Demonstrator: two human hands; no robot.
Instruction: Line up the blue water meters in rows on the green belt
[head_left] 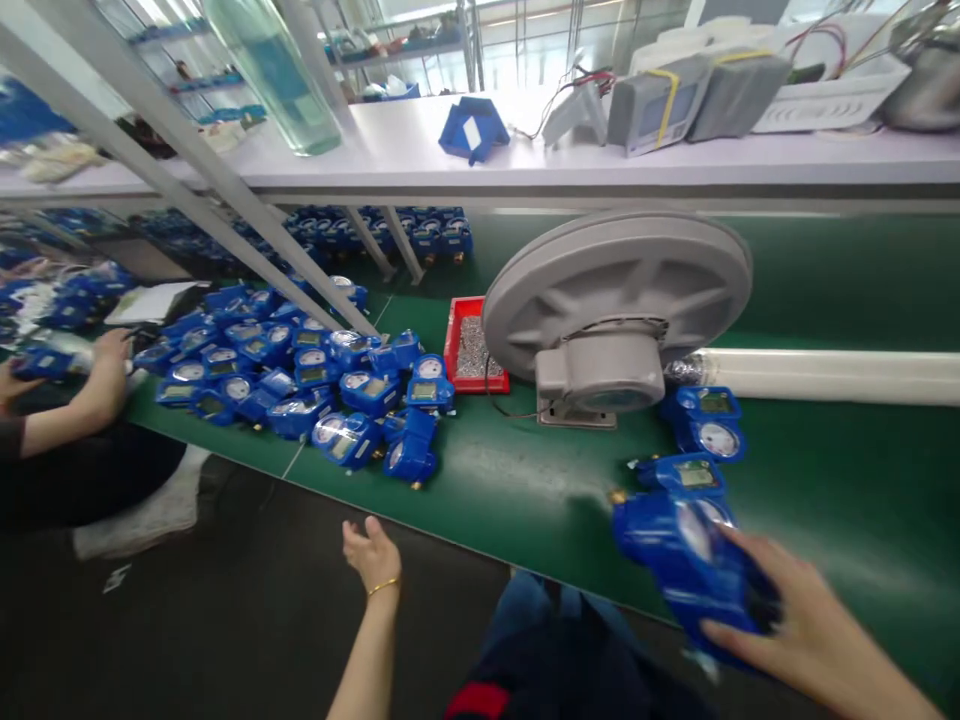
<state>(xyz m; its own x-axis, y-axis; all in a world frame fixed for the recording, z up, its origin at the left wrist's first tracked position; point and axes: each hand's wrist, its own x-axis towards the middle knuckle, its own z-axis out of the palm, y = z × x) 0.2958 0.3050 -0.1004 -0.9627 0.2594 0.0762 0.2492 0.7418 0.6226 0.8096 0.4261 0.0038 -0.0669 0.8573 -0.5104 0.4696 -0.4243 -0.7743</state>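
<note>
My right hand (787,610) grips a blue water meter (679,565) over the bench's front edge at the right; it is blurred by motion. Just behind it another blue water meter (718,438), with a round dial and a small display, rests on the green bench. My left hand (373,556) hangs in front of the bench edge, fingers apart and nothing in it. Closest to that hand is a blue water meter (411,450) at the near corner of a crowded group of similar meters (247,350).
A large grey round-topped device (615,300) stands mid-bench beside a red tray (451,350) of small metal parts. A white tube (825,376) lies at the right. Above runs a shelf (390,135) with a bottle (281,75). At far left, a co-worker's hand (109,365) works among meters.
</note>
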